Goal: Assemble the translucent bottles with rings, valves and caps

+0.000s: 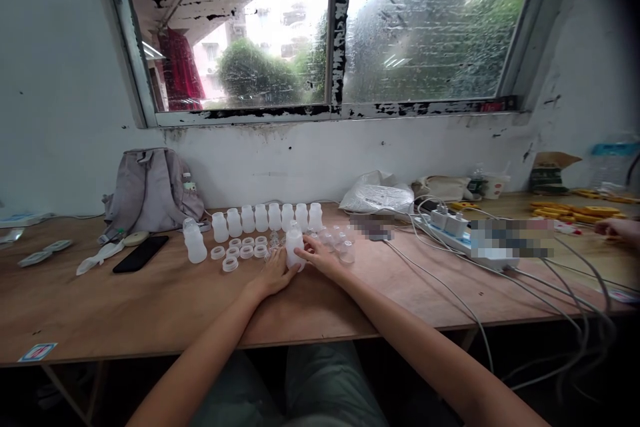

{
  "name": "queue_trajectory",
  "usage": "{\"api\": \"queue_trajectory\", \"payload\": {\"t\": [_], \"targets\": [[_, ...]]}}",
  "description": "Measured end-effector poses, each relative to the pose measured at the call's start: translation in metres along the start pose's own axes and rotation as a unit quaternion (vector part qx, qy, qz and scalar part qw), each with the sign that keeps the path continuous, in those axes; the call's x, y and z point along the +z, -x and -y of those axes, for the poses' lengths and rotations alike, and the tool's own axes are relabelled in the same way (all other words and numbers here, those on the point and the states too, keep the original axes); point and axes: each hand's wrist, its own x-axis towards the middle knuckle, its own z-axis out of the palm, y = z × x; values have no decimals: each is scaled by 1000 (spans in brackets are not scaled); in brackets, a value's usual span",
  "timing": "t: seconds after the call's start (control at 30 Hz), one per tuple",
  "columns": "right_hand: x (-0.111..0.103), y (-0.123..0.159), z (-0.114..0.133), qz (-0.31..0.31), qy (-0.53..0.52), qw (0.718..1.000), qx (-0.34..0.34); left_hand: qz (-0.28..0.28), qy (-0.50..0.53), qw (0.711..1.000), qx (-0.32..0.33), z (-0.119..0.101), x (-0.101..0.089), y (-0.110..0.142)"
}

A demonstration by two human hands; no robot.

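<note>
Bottle row (267,217) blocks behind; rings (240,252) left; bare wood (310,307) near.

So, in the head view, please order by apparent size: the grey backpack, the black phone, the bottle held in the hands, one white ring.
1. backpack
2. phone
3. bottle, between the left hand and right hand; close to the phone, so unsure
4. ring
</note>
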Motion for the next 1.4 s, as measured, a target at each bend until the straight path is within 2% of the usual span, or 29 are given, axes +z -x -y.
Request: {"api": "queue_trajectory", "payload": {"t": [0.13, 0.2, 0.27, 0.3, 0.4, 0.47, 0.53, 0.7, 0.8, 0.9, 1.0, 1.1, 1.17, 1.3, 1.4], "targets": [[0, -1, 5, 65, -104, 992, -23, -55, 10, 998, 9, -8, -15, -9], [2, 0, 6, 78, -134, 988, -26, -93, 43, 995, 7, -16, -27, -20], [3, 0, 5, 78, -137, 987, -19, -98, 68, 993, 5, -25, -41, -33], [4, 0, 3, 81, -129, 988, -12, -73, 70, 995, 5, -29, -48, -39], [6, 0, -4, 108, -87, 990, 11, 64, 34, 997, 7, -39, -66, -54], [8, -1, -8, 119, -64, 991, 15, 112, 5, 994, 5, -41, -71, -57], [10, -2, -11, 114, -54, 992, 12, 102, -12, 995, -1, -40, -70, -55], [12, -3, -12, 104, -52, 993, 9, 7, -23, 999, -20, -36, -54, -45], [12, -2, -10, 103, -49, 993, 10, -7, -18, 1000, -21, -36, -48, -43], [11, -1, -9, 108, -50, 993, 18, -13, -14, 1000, -22, -37, -49, -43], [10, -1, -8, 113, -51, 992, 21, 21, 9, 1000, -18, -38, -59, -45], [9, -2, -7, 115, -43, 992, 20, 121, 54, 991, -8, -40, -72, -48], [8, -2, -5, 118, -40, 992, 24, 163, 57, 985, -8, -41, -78, -50], [8, -2, -3, 126, -47, 991, 22, 172, 21, 985, -18, -44, -86, -59], [7, -2, -1, 108, -85, 990, 31, 143, -12, 989, -23, -48, -105, -69]]}}
